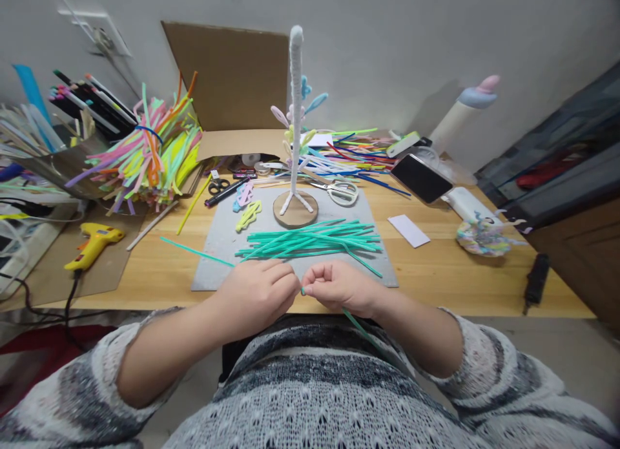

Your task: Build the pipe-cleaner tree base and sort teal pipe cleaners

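Observation:
Near the table's front edge, my left hand [264, 292] is closed on a green pipe cleaner [196, 250], whose end sticks out to the left. Beside it, almost touching, my right hand [339, 285] pinches a green piece at its fingertips, and a green length hangs below that hand. A loose pile of green pipe cleaners [310, 240] lies on the grey mat [217, 232] just beyond both hands. Behind the pile, a white wrapped stem [295, 113] stands upright on a round wooden base [306, 218], with blue, pink and yellow loops around it.
Left are a yellow glue gun [94, 245] and a bundle of coloured pipe cleaners [150, 145]. Scissors [341, 192] lie behind the mat. Right are a phone [422, 177], a white card [409, 230] and a pastel fuzzy piece [484, 236]. Cardboard [232, 77] leans at the wall.

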The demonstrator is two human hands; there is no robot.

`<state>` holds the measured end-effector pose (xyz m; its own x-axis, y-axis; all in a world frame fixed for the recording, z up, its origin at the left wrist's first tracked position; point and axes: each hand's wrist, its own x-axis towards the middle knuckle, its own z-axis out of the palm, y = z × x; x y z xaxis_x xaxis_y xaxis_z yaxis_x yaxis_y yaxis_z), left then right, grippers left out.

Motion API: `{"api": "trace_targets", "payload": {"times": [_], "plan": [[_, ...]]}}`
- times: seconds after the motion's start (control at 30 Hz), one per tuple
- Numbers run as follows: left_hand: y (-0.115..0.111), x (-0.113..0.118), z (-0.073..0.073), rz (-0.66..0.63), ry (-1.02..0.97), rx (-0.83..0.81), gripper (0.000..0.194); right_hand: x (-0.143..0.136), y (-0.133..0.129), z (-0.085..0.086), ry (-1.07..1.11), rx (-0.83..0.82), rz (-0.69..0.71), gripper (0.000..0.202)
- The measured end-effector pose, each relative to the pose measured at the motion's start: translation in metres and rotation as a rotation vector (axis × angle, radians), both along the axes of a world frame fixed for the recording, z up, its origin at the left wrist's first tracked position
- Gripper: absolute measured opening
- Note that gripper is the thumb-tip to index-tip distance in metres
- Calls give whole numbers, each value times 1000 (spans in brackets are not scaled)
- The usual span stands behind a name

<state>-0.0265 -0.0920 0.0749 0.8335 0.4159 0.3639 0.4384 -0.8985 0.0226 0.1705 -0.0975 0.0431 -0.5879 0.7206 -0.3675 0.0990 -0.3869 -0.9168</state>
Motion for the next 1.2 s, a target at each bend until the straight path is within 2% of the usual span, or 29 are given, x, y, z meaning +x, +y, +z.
{"api": "trace_targets", "payload": {"times": [0.07,0.17,0.23,0.27,0.33,0.47,0.53,0.7,0.83,0.9,0.97,1.03,1.1,1.17,1.2], "plan": [[0,1,-2,40,17,-67,21,-2,-4,-1,-174,301,-38,14],[1,2,-3,118,25,-264,14,-3,-13,-3,-404,834,-68,9],[2,2,-3,148,14,-384,11,-3,-17,-3,-477,1014,-77,12],[2,2,-3,151,7,-405,10,-3,-18,-3,-481,1005,-90,13],[2,3,-2,134,-2,-354,11,-3,-17,-1,-421,783,-110,12],[1,3,-3,90,10,-122,18,-2,-8,5,-67,0,-44,18],[0,3,-3,80,15,-54,21,0,-4,7,125,-260,-23,20],[0,2,-2,58,29,10,21,3,-3,7,382,-609,28,24],[-1,-1,-1,17,18,65,23,2,-4,4,428,-664,30,19],[-1,-2,-1,-3,3,81,22,0,-6,3,412,-608,28,19],[-3,-1,-3,-5,-12,59,20,-2,-9,1,344,-460,-3,18],[-6,0,-4,45,-32,-32,19,-4,-15,-2,197,-167,-88,15],[-7,1,-5,128,-57,-207,17,-5,-22,-4,5,222,-149,13],[-8,1,-5,192,-77,-397,13,-4,-28,-4,-143,549,-138,15],[-8,1,-4,202,-83,-460,11,-4,-30,-4,-177,635,-119,16]]}}
